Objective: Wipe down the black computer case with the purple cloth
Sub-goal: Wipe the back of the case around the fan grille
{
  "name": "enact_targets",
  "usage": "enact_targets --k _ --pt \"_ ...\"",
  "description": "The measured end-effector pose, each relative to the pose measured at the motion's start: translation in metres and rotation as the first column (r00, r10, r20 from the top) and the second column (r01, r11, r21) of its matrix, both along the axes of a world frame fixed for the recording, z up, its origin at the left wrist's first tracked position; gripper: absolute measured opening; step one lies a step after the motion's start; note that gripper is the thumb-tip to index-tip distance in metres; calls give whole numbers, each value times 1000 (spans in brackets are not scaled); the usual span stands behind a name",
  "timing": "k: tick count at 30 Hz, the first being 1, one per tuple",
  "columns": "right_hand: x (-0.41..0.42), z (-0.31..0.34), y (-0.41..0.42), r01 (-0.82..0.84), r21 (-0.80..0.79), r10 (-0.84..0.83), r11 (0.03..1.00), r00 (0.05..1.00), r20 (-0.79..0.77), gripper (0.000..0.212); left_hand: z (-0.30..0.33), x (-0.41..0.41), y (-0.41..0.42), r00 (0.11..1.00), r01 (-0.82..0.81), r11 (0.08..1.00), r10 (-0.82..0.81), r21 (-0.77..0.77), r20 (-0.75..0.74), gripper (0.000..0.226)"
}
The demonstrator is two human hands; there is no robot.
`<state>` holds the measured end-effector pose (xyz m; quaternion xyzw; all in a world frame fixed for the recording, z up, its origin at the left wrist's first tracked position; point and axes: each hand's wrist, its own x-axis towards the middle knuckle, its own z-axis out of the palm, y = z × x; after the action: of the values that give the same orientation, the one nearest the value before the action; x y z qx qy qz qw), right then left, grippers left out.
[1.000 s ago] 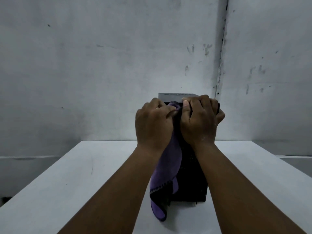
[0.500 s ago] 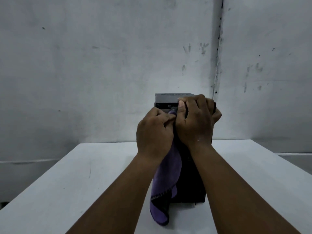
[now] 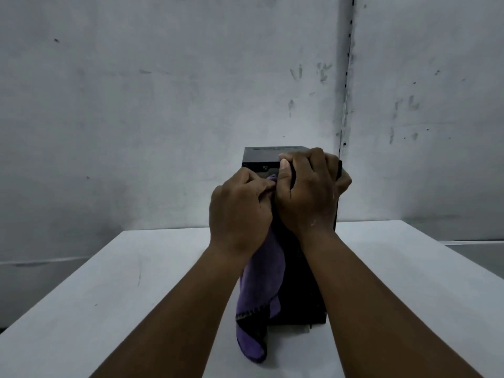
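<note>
Head view: one black computer case [image 3: 300,290] stands upright on one white table [image 3: 109,296], near the table's middle, at about 12 o'clock from the person. Its top edge rises above both hands, and its base meets the table just beside the right forearm.

Two bare hands are in view, side by side and touching at the thumbs, both against the case's near face. The left hand [image 3: 240,211] sits at roughly 9 o'clock of the case's upper front; its grip is curled tight around the bunched top of one purple cloth [image 3: 261,285]. The cloth hangs down from that fist along the case's left front edge. It has a dark stitched border, and its lowest fold reaches the table at 6 o'clock of the hand.

The right hand [image 3: 308,192] sits higher, at about 1 o'clock from the left one. Its grip is clamped on the case's upper right corner, with the fingers wrapped over the top edge and round the right side and the thumb upright against the front.

Behind, at 12 o'clock, one grey scuffed wall [image 3: 163,105] carries one vertical seam [image 3: 347,77] with small dark marks along it.
</note>
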<state>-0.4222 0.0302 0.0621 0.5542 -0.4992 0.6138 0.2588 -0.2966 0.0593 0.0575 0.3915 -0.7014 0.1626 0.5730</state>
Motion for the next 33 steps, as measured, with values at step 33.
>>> enact_targets --k 33 --pt "5 3 5 -3 14 3 1000 1000 23 22 -3 9 -3 996 -67 997 64 -38 -54 24"
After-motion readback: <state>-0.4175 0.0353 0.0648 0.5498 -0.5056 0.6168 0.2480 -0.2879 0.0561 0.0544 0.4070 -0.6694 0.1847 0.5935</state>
